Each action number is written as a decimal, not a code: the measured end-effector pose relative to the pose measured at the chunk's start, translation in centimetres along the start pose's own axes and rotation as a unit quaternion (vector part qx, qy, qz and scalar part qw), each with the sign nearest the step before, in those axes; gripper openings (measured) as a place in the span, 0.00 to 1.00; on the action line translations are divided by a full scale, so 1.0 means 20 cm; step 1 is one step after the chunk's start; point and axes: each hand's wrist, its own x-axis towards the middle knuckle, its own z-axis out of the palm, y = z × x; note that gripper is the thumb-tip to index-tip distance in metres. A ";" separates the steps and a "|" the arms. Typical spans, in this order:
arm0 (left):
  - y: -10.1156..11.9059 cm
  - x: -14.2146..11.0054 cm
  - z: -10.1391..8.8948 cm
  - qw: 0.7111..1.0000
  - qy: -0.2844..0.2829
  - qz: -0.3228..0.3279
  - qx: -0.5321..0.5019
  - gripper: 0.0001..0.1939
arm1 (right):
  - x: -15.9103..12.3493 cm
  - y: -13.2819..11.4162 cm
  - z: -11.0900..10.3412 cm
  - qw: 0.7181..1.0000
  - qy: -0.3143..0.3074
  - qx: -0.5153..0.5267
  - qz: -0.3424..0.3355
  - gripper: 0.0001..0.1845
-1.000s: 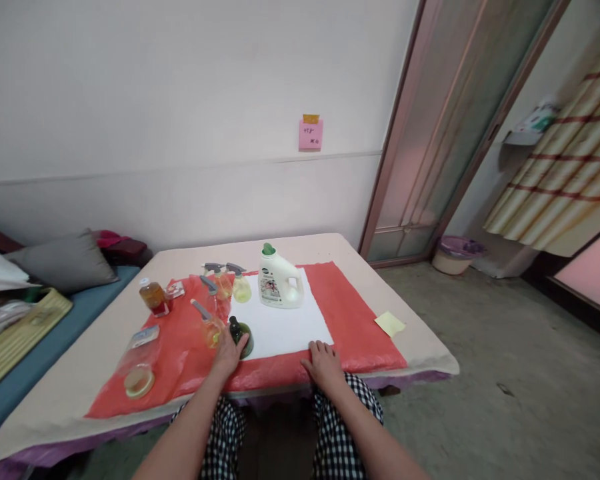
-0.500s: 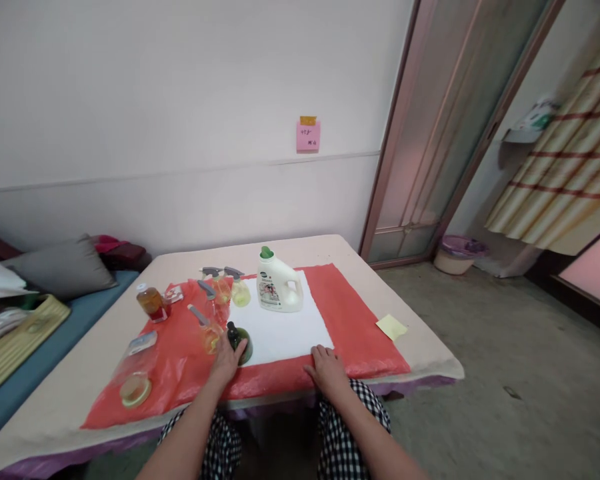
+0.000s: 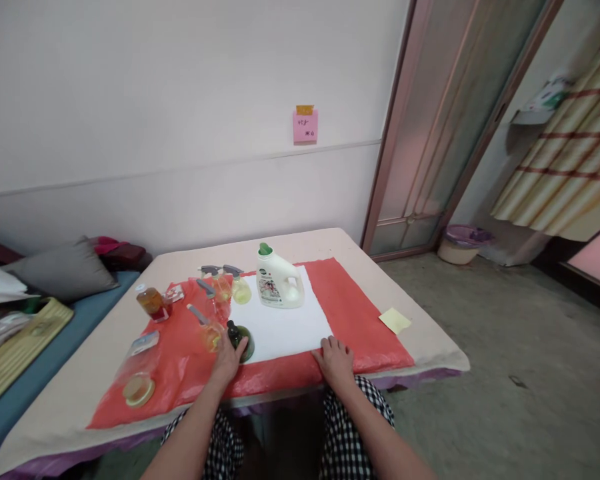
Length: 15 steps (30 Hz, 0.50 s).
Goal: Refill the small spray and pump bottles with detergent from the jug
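Observation:
My left hand (image 3: 227,358) rests on the red sheet (image 3: 360,320) with its fingers curled against a small dark green bottle (image 3: 241,340) at the near left corner of the white paper (image 3: 285,327). Flat on the sheet lies my right hand (image 3: 336,359), fingers spread, at the paper's near right corner and holding nothing. A white detergent jug (image 3: 277,285) with a green cap stands at the paper's far edge. Several yellow spray bottles (image 3: 240,287) stand to the left of the jug.
An amber bottle (image 3: 151,301) and a lying clear jar (image 3: 137,373) sit on the left of the low table (image 3: 430,350). A yellow sticky note (image 3: 395,321) lies at the right. Cushions and a mat are on the left, a sliding door and basin on the right.
The view has shifted slightly. My right hand has slid a little to the right along the sheet's near edge. My left hand stays at the dark green bottle.

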 end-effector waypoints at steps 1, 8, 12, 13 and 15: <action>0.00 0.00 0.00 1.000 -0.001 0.000 0.001 0.38 | 0.00 0.00 0.00 1.000 0.002 0.000 0.004 0.17; 0.01 0.00 0.00 1.000 0.001 0.005 0.008 0.35 | 0.01 0.00 -0.02 0.999 0.018 -0.005 0.026 0.17; 0.01 0.00 0.00 1.000 0.001 0.004 0.012 0.38 | 0.02 0.01 -0.02 0.999 0.025 -0.007 0.027 0.18; 0.00 0.00 0.00 1.000 0.002 0.004 0.013 0.38 | 0.02 0.01 -0.02 0.999 0.026 -0.007 0.027 0.18; 0.00 0.00 0.00 1.000 0.006 0.007 0.011 0.38 | 0.02 0.01 -0.02 0.999 0.027 -0.008 0.026 0.18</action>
